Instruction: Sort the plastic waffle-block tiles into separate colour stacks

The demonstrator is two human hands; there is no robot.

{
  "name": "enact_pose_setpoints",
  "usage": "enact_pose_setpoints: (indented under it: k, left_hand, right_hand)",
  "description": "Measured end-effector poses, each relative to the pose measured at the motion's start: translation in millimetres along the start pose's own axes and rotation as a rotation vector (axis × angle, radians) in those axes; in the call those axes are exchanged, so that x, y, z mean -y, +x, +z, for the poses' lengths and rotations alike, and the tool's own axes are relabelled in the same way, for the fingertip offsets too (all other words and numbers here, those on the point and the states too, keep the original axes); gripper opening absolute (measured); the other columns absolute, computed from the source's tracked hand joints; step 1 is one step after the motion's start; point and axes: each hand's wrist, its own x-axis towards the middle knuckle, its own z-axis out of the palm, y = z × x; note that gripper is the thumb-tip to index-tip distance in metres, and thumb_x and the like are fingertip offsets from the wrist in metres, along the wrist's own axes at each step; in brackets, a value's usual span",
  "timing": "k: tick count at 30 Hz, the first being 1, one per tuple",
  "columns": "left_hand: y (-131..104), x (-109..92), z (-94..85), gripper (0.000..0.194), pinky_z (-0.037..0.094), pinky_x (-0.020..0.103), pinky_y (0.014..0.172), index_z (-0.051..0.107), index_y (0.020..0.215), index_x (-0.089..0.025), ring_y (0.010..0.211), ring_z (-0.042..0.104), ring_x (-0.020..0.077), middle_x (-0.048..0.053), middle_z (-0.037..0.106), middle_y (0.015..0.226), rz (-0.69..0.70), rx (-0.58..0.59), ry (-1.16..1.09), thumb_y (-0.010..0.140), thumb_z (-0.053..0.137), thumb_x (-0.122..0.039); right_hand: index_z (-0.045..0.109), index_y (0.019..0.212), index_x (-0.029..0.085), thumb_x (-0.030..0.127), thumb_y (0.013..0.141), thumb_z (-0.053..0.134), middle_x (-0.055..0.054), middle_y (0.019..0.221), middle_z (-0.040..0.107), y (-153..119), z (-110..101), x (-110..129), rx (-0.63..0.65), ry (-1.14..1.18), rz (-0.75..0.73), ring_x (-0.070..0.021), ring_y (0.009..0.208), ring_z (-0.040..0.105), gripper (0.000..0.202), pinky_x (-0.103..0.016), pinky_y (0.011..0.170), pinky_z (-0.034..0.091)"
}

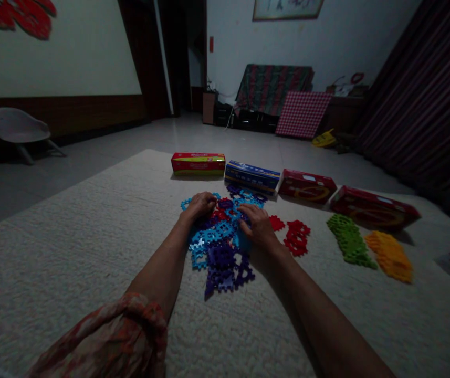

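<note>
A loose heap of notched plastic building pieces lies in front of me, with light blue pieces [220,231], dark purple pieces [222,262] and a few red pieces [220,214] mixed together. On the far left of the heap is my left hand [200,205], its fingers curled down at the pieces; whatever lies under the fingertips is hidden. My right hand [259,224] rests over the heap's right side, thumb and fingers apart, touching light blue and purple pieces. Just right of it lies a small group of red pieces [297,237].
Green pieces [349,241] and yellow pieces [390,256] lie stacked at the right on the beige mat [91,236]. Behind the heap stand a red-and-green box [198,165], a blue box [251,176] and two dark red boxes [306,186]. A pale chair [18,126] is at far left.
</note>
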Motion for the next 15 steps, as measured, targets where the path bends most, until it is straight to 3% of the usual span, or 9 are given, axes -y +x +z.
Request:
enact_pose_setpoints:
  k: [4,7,11,15]
  left_hand:
    - [2,3,1.6,0.03,0.048,0.029,0.1,0.079,0.102,-0.026,0.109,0.066,0.0209,0.005,0.075,0.114,0.02,-0.02,-0.005,0.087,0.054,-0.021]
    - [4,3,-0.5,0.03,0.049,0.028,0.098,0.079,0.098,-0.023,0.106,0.066,0.0215,0.007,0.074,0.11,0.075,0.037,0.031,0.084,0.053,-0.017]
    - [3,2,-3.3,0.032,0.048,0.028,0.098,0.076,0.105,-0.02,0.108,0.065,0.0225,0.009,0.071,0.114,0.071,0.077,0.077,0.081,0.055,-0.015]
    - [3,2,1.1,0.031,0.047,0.03,0.1,0.073,0.11,-0.021,0.111,0.064,0.0226,0.009,0.071,0.117,0.018,0.045,0.086,0.085,0.055,-0.018]
  right_hand:
    - [0.058,0.136,0.018,0.02,0.079,0.057,-0.017,0.148,0.054,27,18,1,0.149,0.004,0.019,-0.0347,0.135,0.047,0.057,-0.056,0.105,0.037]
    - [0.054,0.14,0.02,0.017,0.075,0.057,-0.016,0.149,0.054,36,23,-2,0.236,-0.006,0.045,-0.0345,0.135,0.045,0.065,-0.057,0.105,0.036]
    - [0.058,0.134,0.02,0.016,0.077,0.057,-0.016,0.139,0.061,38,26,-2,0.283,-0.036,0.079,-0.0345,0.13,0.049,0.058,-0.06,0.106,0.032]
    - [0.063,0.127,0.021,0.016,0.08,0.057,-0.014,0.136,0.063,34,27,-3,0.246,-0.016,0.059,-0.0326,0.129,0.051,0.047,-0.058,0.108,0.03]
